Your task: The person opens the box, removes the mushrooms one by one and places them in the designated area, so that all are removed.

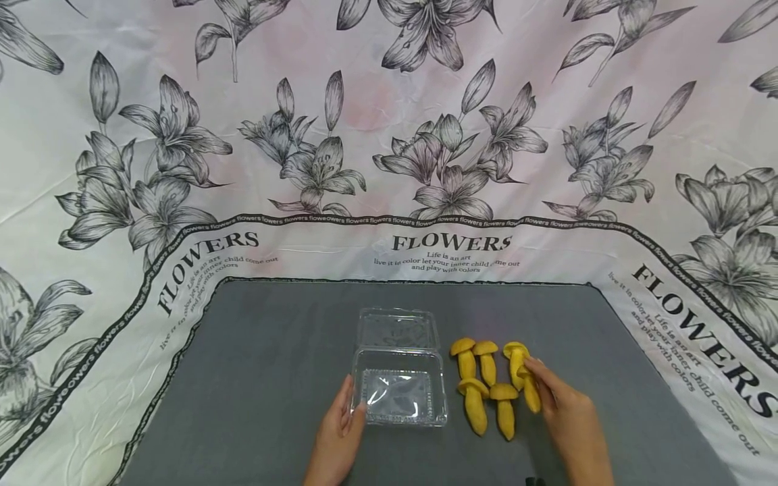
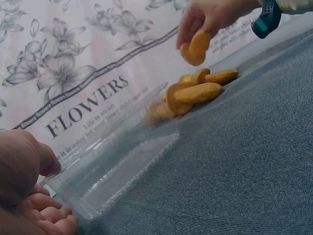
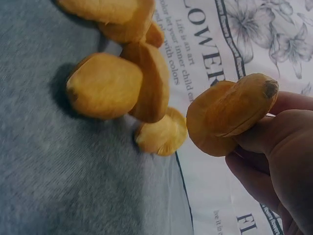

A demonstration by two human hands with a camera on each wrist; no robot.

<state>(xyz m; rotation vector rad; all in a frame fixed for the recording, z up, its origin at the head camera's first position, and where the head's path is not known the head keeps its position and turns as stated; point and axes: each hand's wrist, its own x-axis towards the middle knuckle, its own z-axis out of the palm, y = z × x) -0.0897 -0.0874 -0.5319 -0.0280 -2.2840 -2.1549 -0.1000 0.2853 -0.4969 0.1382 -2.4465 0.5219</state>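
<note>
My left hand (image 1: 338, 435) grips the left side of a clear plastic clamshell box (image 1: 398, 399), thumb over the wall and fingers curled below it. The box lies with its hinged lid (image 1: 398, 329) folded back, away from me. Between thumb and fingers my right hand (image 1: 576, 420) pinches a yellow mushroom (image 3: 242, 105), raised above the table in the left wrist view. Several more yellow mushrooms (image 1: 475, 410) lie to the right of the box, caps mostly pointing away from me. One of them (image 1: 516, 358) lies just past the held mushroom in the head view.
A grey cloth covers the table (image 1: 273, 378). Behind and around it hangs a white sheet (image 1: 316, 253) printed with flowers and lettering. A dark wristband (image 2: 266, 19) is on the right wrist. A small black object (image 1: 535, 481) shows at the bottom edge of the head view.
</note>
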